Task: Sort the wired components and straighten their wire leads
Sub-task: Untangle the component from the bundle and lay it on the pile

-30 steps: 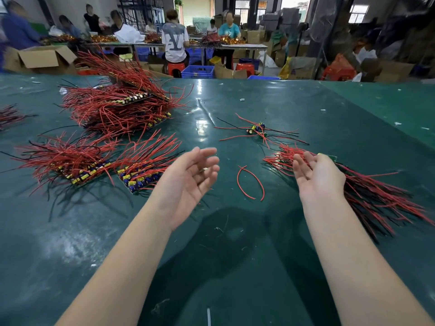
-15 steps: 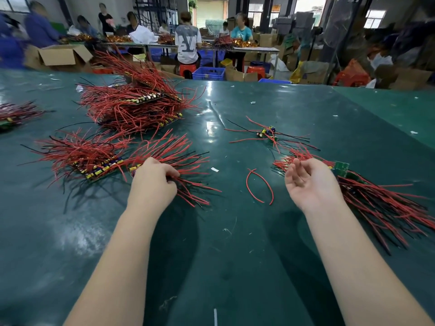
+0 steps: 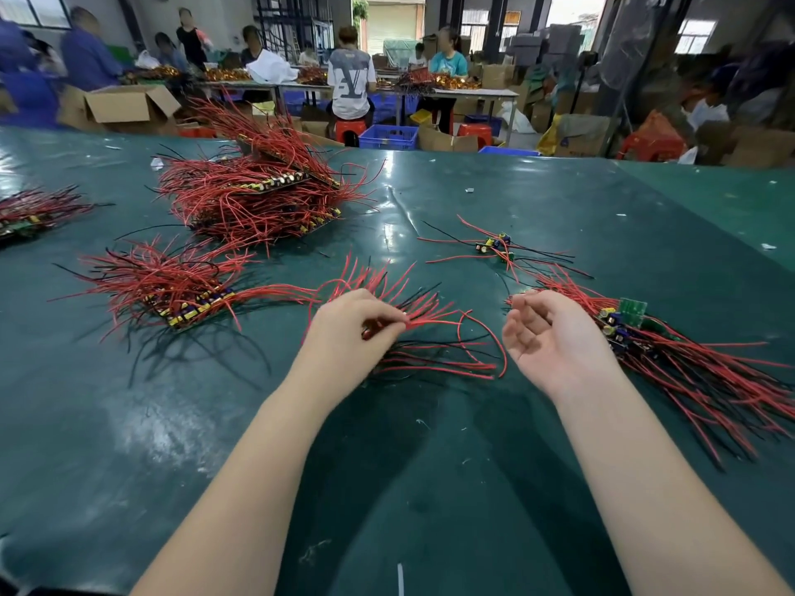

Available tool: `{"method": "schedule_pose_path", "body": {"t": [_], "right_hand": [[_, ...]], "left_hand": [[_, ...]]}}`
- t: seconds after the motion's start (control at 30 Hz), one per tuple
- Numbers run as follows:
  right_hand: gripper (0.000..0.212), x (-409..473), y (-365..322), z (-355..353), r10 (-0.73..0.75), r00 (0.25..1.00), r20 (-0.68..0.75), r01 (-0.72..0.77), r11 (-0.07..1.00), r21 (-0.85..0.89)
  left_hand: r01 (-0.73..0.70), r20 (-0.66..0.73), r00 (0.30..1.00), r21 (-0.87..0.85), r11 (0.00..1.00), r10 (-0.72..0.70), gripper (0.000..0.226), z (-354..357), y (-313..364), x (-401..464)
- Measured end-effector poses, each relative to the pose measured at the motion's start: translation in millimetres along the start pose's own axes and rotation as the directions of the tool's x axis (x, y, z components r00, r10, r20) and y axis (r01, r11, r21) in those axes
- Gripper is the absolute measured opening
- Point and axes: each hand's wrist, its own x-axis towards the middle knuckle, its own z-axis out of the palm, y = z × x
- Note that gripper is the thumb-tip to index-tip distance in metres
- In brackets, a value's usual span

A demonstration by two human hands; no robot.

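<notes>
My left hand (image 3: 352, 333) grips a bunch of wired components (image 3: 430, 337), its red and black leads fanning out to the right and upward over the green table (image 3: 430, 488). The parts under the hand are hidden. My right hand (image 3: 555, 342) hovers palm up just to the right, fingers loosely curled, holding nothing. Behind it lies a sorted pile (image 3: 688, 359) of red-wired boards with a green board on top. A loose red wire loop (image 3: 486, 337) lies between the hands.
Another row of wired boards (image 3: 180, 290) lies to the left, a big heap (image 3: 258, 195) behind it, and a small cluster (image 3: 494, 247) at centre back. More wires (image 3: 30, 212) sit at the far left. Workers, tables and boxes fill the background.
My left hand reached to the left row, took hold of a bunch of components and pulled it toward the table's middle. My right hand stayed near the right pile, palm up.
</notes>
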Motion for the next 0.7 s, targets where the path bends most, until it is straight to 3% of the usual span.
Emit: {"method": "schedule_pose_path", "body": {"t": [0.1,0.17,0.23,0.3,0.4,0.53,0.7], "right_hand": [[0.008,0.2,-3.7,-2.8,-0.007,1.000,-0.002,0.007,1.000,0.009],[0.011,0.6,-5.3,-4.1,-0.012,1.000,-0.003,0.012,1.000,0.026],[0.012,0.5,-5.7,-4.4,-0.017,1.000,-0.001,0.017,0.999,0.033],[0.011,-0.3,-5.5,-3.8,-0.018,1.000,-0.001,0.018,0.999,0.033],[0.011,-0.9,-6.0,-4.5,-0.020,1.000,0.004,0.020,0.999,0.037],[0.012,-2.9,-7.6,-4.1,-0.013,1.000,0.005,0.013,0.999,0.047],[0.011,-3.8,-6.8,-3.4,-0.005,1.000,0.010,0.004,0.998,0.064]], "left_hand": [[0.042,-0.242,0.968,-0.111,0.993,-0.068,0.015,-6.2,2.3,2.4],[0.159,-0.397,0.892,-0.170,0.972,-0.215,0.019,-15.5,-2.9,3.2],[0.303,-0.461,0.826,-0.123,0.945,-0.325,0.025,-22.4,-9.8,2.6],[0.453,-0.411,0.814,0.008,0.891,-0.410,0.037,-25.6,-18.5,1.9],[0.582,-0.194,0.810,0.142,0.801,-0.554,0.052,-24.8,-24.0,0.2],[0.592,-0.087,0.806,0.072,0.803,-0.586,0.079,-22.4,-25.8,-1.3],[0.610,0.094,0.786,0.041,0.791,-0.611,0.085,-24.3,-23.9,-1.0]]}}
